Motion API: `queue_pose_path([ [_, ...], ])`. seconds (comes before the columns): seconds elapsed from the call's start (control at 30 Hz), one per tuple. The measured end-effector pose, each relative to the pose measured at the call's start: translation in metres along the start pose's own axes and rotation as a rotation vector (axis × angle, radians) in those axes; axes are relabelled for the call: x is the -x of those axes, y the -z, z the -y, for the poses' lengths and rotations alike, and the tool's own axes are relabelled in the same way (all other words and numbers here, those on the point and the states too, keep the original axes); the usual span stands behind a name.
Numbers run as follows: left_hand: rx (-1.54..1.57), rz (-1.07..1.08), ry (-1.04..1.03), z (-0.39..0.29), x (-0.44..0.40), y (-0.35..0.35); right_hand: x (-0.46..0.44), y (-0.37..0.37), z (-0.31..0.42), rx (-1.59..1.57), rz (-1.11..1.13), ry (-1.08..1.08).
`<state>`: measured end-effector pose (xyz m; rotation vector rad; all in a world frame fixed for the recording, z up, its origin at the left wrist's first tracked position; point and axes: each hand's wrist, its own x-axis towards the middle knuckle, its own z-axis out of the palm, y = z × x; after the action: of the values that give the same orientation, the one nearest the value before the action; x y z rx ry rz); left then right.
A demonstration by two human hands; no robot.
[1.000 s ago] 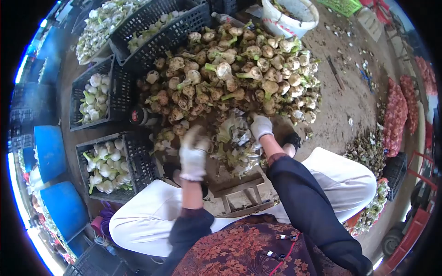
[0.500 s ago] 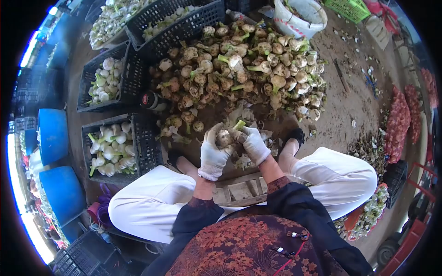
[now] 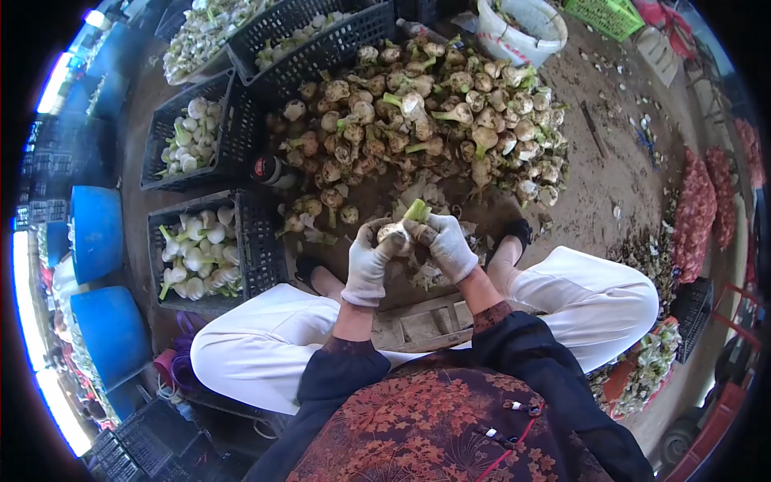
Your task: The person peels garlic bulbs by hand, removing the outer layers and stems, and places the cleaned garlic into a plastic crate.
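Observation:
Between my two gloved hands is a garlic bulb [image 3: 397, 234] with a short cut green stem pointing up and away from me. My left hand [image 3: 371, 261] wraps round the bulb's left side. At its right side, near the base of the stem, the fingers of my right hand [image 3: 446, 247] are closed on it. Both gloves are white with dirt-darkened fingertips. Just past my hands, loose papery skins [image 3: 424, 195] lie on the ground. Beyond them spreads a big heap of unpeeled, soil-stained garlic [image 3: 418, 112].
To the left stand black crates of cleaned white garlic, one near [image 3: 259, 269] and one farther [image 3: 229, 132]. A dark jar or can [image 3: 273, 172] sits between crates and heap. A white bucket [image 3: 522, 36] stands behind the heap. Red mesh sacks [image 3: 695, 213] lie at right.
The garlic bulb has turned in my hands, its stem now showing longer and more upright. My right fingers have shifted on it. The view has moved slightly.

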<state>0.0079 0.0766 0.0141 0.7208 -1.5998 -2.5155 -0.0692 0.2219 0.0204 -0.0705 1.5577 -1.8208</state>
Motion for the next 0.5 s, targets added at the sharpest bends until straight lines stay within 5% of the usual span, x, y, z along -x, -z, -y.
queue_pose_path([
  [0.07,0.207,-0.038,0.311,0.017,-0.004,0.017,0.003,0.003,-0.002,0.038,0.007,0.015],
  [0.2,0.743,0.167,0.55,0.018,-0.006,0.017,0.01,0.008,0.003,0.232,0.074,0.182],
  [0.27,0.77,0.213,0.544,0.016,-0.007,0.013,0.014,0.007,0.009,0.025,0.027,0.052],
  [0.33,0.329,0.111,0.377,0.021,-0.011,0.013,0.015,0.008,0.011,-0.001,-0.032,-0.013],
  [0.37,0.08,0.004,0.118,0.032,-0.011,0.011,0.016,0.009,0.011,-0.029,-0.087,-0.082],
  [0.5,-0.047,0.042,-0.015,0.023,-0.001,0.005,0.006,0.009,-0.005,0.016,-0.081,-0.008],
])
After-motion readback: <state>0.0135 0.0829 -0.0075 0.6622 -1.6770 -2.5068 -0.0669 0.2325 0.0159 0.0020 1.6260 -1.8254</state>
